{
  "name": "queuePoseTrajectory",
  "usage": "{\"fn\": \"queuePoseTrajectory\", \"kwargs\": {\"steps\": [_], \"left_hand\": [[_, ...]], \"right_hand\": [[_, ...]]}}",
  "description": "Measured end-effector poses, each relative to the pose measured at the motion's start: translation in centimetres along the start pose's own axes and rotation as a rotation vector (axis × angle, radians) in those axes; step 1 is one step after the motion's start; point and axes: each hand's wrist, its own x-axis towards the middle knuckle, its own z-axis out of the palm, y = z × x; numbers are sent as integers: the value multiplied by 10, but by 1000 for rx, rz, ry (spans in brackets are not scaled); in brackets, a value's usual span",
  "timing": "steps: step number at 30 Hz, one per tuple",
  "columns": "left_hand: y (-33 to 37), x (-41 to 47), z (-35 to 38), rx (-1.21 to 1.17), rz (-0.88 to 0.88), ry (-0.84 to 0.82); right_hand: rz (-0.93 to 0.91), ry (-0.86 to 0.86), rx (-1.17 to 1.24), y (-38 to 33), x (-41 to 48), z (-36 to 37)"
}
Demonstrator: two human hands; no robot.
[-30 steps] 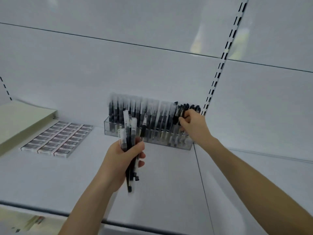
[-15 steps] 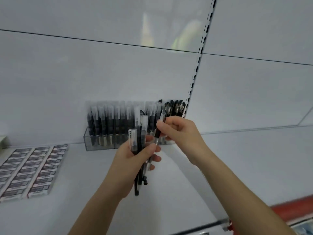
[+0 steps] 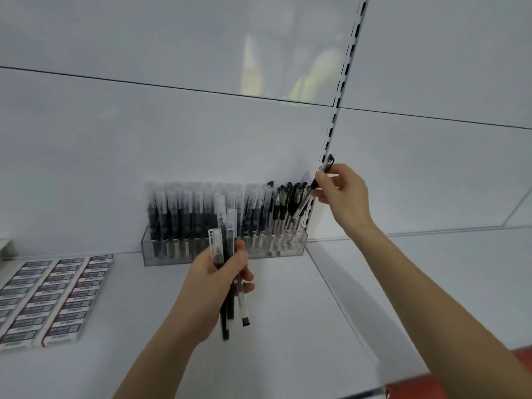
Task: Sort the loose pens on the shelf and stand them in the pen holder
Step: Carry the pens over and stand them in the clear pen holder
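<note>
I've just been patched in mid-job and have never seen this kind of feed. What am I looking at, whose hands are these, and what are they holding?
There is no machine here. A person works with bare hands, and the only camera sits on their head, looking forward and down.

The left hand grips a bundle of pens, held roughly upright. The right hand pinches a single pen, tilted, with its lower end among the pens at the right end of the clear pen holder. That holder stands on the white shelf against the back wall and is already packed with standing pens. Rows of small labelled boxes lie on the shelf to the left.
</note>
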Motion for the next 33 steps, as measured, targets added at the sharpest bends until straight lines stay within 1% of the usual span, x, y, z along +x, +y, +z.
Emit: {"fn": "queuePoseTrajectory", "kwargs": {"steps": [3,7,9,11,15,17,19,21,24,26,28,30,33], "left_hand": [[-1,-1,-2,21,25,-4],[-2,-1,-5,102,80,-21],[-2,0,-4,93,77,-29],[-2,-1,-1,64,54,-42],[-5,0,2,-16,18,-20],[-4,0,3,-27,18,-17],[-4,1,7,-46,36,-16],[-4,1,12,-62,49,-23],[-5,1,21,-30,65,-57],[-6,1,25,-5,86,-74],[-6,1,27,3,99,-82],[-7,3,26,1,97,-77],[-9,4,18,-29,43,-48]], "right_hand": [[-18,-74,-106,17,5,10],[-4,-154,-164,31,6,19],[-13,-218,-267,40,5,24],[-3,-264,-319,46,0,30],[46,-223,-342,45,-5,29],[69,-154,-271,35,-13,20],[94,-132,-28,18,-31,9],[141,-208,152,0,-52,4],[157,-389,203,-16,-76,4],[127,-412,227,-21,-81,5],[108,-394,226,-21,-80,3],[124,-341,255,-21,-73,-1],[177,-166,355,-21,-48,-13]]}}
